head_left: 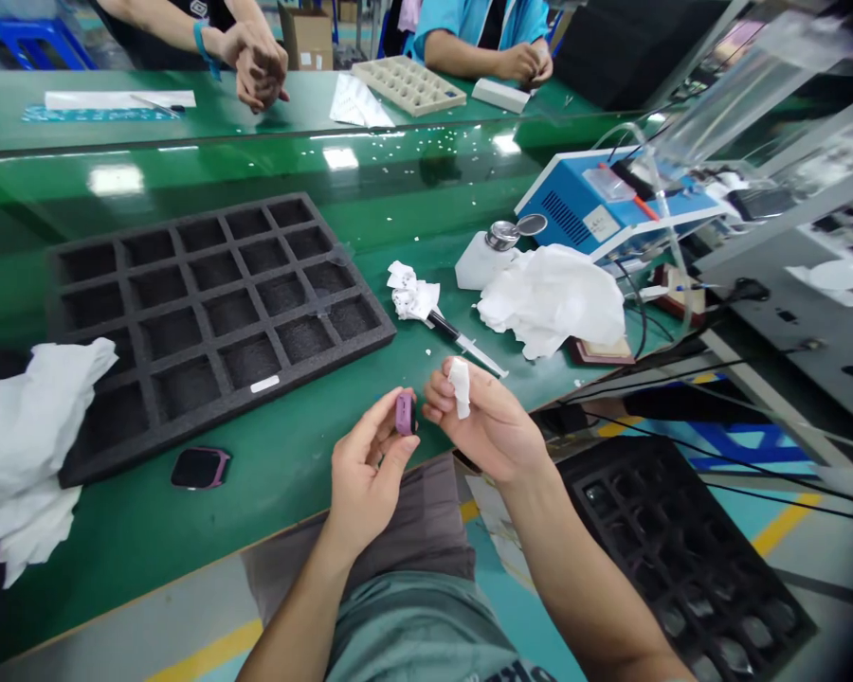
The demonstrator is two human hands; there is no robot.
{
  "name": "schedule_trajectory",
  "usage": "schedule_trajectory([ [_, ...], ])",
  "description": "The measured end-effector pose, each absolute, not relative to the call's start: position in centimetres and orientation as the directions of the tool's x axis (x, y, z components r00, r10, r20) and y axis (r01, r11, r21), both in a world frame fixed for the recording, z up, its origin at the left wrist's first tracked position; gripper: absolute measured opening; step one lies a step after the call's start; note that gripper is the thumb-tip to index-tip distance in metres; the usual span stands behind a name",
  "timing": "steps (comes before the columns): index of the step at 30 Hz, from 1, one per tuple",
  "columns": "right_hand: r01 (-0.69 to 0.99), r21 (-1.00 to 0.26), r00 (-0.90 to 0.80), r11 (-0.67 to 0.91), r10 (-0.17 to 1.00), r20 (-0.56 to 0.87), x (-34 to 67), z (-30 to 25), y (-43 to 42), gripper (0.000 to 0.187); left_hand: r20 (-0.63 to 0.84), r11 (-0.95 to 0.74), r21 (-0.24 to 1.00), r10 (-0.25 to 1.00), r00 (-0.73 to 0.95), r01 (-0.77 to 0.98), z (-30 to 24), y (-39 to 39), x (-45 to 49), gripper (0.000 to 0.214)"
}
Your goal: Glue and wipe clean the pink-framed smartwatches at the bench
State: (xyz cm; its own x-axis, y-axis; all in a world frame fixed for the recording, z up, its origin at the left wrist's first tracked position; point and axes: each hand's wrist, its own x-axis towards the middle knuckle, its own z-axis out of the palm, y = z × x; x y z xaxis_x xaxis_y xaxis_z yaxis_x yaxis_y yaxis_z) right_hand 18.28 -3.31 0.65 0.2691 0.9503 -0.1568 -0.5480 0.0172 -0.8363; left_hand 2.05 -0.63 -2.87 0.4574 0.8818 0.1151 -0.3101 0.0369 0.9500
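My left hand (pixel 370 464) grips a small purple watch case (pixel 405 414) by its edges, held on its side above the table's front edge. Beside it, my right hand (pixel 490 421) pinches a folded piece of white tissue (pixel 461 386) between thumb and fingers; the tissue and the watch case are apart. Another purple-rimmed watch case (pixel 200 468) with a dark screen lies on the green table to the left. Past my hands are a syringe (pixel 462 339) and a crumpled white wipe (pixel 416 296).
A black foam tray (pixel 256 384) with square compartments lies at left, near white cloths (pixel 35 417). At right stand a white bottle (pixel 475 263), a wipe pile (pixel 551 298) and a blue machine (pixel 575 204). A lower tray (pixel 689 559) holds several items. Two people work opposite.
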Motion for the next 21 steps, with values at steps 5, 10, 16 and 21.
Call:
schedule_trajectory([
  [5, 0.130, -0.981, 0.419, 0.145, 0.888, 0.187, 17.2, 1.5, -4.8, 0.008, 0.155, -0.016, 0.956, 0.874, 0.460, -0.292, -2.4, -0.7, 2.0, 0.040],
  [10, 0.600, -0.717, 0.156, 0.354, 0.828, 0.539, 15.8, 2.1, -4.7, 0.009, 0.201, -0.134, 0.973, 0.893, 0.402, -0.189, -2.9, -0.5, 2.1, 0.040],
  [16, 0.673, -0.686, 0.235, 0.277, 0.799, 0.553, 17.1, 1.5, -2.9, 0.012, 0.216, -0.133, 0.966, 0.887, 0.408, -0.222, -3.1, -0.7, 2.0, 0.042],
  [21, 0.621, -0.759, 0.349, 0.197, 0.797, 0.493, 19.1, 1.6, -3.2, 0.011, 0.206, -0.097, 0.961, 0.877, 0.434, -0.260, -2.7, -0.9, 1.9, 0.043],
])
